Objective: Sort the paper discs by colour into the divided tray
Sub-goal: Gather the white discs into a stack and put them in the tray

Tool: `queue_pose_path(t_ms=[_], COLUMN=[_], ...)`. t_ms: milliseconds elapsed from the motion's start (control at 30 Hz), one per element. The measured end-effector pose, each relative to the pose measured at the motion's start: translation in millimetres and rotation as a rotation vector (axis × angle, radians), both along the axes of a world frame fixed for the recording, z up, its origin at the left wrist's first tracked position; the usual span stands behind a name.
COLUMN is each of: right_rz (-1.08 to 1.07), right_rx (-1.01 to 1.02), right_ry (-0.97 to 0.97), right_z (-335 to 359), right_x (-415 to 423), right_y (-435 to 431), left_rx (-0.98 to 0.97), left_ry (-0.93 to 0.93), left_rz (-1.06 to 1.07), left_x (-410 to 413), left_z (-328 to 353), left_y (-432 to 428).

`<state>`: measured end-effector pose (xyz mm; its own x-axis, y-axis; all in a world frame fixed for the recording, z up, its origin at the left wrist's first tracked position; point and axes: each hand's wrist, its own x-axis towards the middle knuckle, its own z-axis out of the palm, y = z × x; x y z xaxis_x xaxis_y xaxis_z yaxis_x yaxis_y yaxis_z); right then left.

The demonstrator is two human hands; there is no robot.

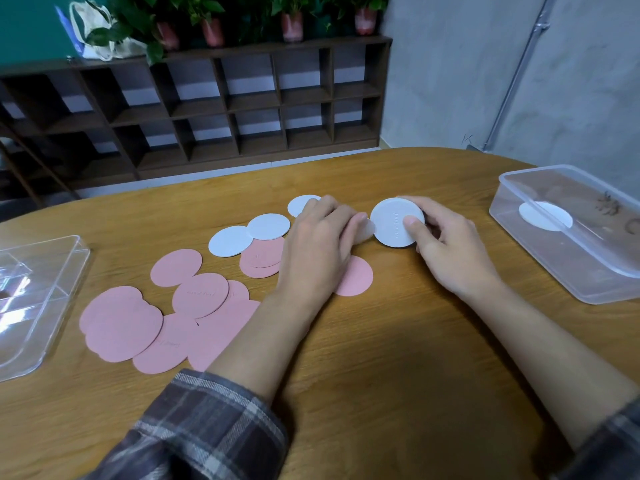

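The right hand point(446, 244) holds a white disc point(394, 221) tilted up, thumb on its face and fingers curled behind. The left hand point(318, 247) lies palm down beside it, thumb on a second white disc point(366, 233); I cannot tell whether it grips. Pink discs point(121, 323) overlap on the worktop point(398, 358) near left, beside the divided tray point(38, 306). A clear box point(588, 271) stands at right.

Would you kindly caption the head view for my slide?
Right hand holds a white disc; left hand presses another; pink discs lie loose on the table.
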<state>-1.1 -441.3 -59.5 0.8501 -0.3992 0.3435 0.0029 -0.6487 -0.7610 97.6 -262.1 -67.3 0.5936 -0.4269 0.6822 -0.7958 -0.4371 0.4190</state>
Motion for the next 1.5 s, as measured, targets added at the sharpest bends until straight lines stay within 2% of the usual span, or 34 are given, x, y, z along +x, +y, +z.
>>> queue_pose_path(t_ms=[233,367,500,600,733,833,900,967,1200,1500], right_rz=[-0.003,0.057,0.108,0.140,0.150,0.084,0.037,0.022,0.029,-0.032], right_rx=[0.063,0.081,0.091,0.071,-0.075,-0.100,-0.090,-0.083,-0.068,-0.039], right_ry=[-0.002,0.030,0.043,0.059,0.082,0.086,0.082,0.081,0.080,0.066], right_z=[2.2,3.9,4.3,4.3,2.1,1.4,1.5,1.6,1.9,1.3], right_x=[0.2,-0.8,-1.0,-1.1,-1.9,-1.6,-1.2,-1.0,-0.4,0.9], right_y=[0.4,5.0,6.7,7.2,8.0,5.3,3.6,4.0,5.2,1.4], left_rx=[-0.132,-0.136,-0.160,-0.137,-0.048,0.166,0.323,0.401,0.340,0.153], left_ry=[0.218,0.419,0.481,0.472,0.400,0.271,0.272,0.302,0.281,0.116], left_rz=[-0.074,-0.063,-0.051,-0.046,-0.030,0.077,0.146,0.170,0.204,0.110], left_x=[-6.5,-7.9,-9.9,-10.4,-8.4,-1.7,1.5,2.1,0.4,5.9], left_z=[6.8,4.5,4.6,5.8,7.8,7.1,5.1,2.4,5.1,-2.4], left_y=[1.6,0.3,-0.6,-0.1,1.4,5.0,7.5,8.1,7.3,5.0])
